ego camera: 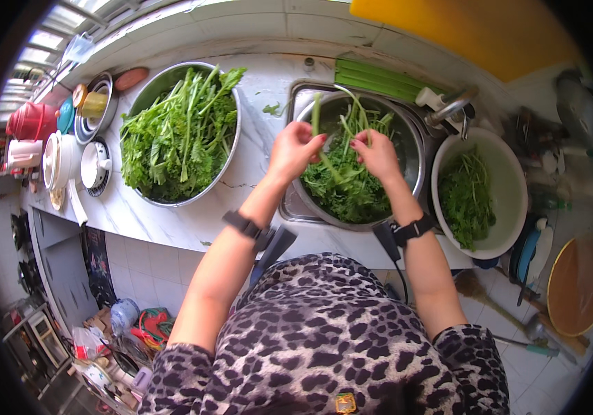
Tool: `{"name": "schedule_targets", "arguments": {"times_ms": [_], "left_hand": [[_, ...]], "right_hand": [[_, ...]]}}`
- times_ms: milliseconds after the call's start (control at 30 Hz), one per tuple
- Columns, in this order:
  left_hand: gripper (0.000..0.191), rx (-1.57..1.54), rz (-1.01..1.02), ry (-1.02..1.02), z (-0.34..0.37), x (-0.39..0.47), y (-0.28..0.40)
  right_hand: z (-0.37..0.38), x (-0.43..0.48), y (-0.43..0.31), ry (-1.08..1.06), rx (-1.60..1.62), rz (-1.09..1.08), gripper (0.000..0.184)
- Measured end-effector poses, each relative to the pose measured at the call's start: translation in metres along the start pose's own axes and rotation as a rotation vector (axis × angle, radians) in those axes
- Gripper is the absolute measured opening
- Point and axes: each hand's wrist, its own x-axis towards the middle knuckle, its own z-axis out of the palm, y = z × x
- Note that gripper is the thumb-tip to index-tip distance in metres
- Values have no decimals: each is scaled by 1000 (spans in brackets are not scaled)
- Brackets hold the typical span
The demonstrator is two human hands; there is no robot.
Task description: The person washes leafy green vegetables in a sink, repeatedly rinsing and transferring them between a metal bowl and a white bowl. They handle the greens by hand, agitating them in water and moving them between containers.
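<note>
Both hands are raised over a large metal basin [417,171] set in the sink [296,101]. My left hand [296,148] pinches a green leafy stalk [316,111] whose lower end slants down over the basin. Thumb and fingers of my right hand [377,153] grip a thinner pale green stem [356,98] that arches upward. Below the hands, leafy greens [346,194] fill much of the basin. Whether the two pieces belong to one plant cannot be told.
Left on the marble-patterned counter [198,223] stands a metal bowl [237,150] heaped with greens [182,137]. A white basin [514,207] with more greens [465,197] is at right, near the faucet [452,106]. A white saucepan [63,163] and a white cup [94,165] sit far left.
</note>
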Motion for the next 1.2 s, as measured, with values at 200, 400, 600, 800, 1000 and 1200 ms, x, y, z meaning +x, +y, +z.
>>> {"name": "schedule_targets", "arguments": {"times_ms": [200, 400, 600, 800, 1000, 1200], "left_hand": [[36, 1055, 537, 359, -12, 54, -20], [18, 917, 233, 209, -34, 59, -44], [49, 707, 209, -88, 58, 37, -61], [99, 566, -64, -37, 107, 68, -80], [56, 516, -36, -207, 78, 60, -95], [65, 971, 143, 105, 75, 52, -82]], "right_hand": [[-47, -33, 37, -68, -763, 209, 86], [17, -60, 51, -296, -750, 187, 73], [-24, -1, 74, -507, -692, 81, 60], [-31, 49, 98, 112, -244, 316, 91], [-18, 38, 110, -62, -166, 272, 74], [-40, 28, 84, -60, -597, 360, 77]]}}
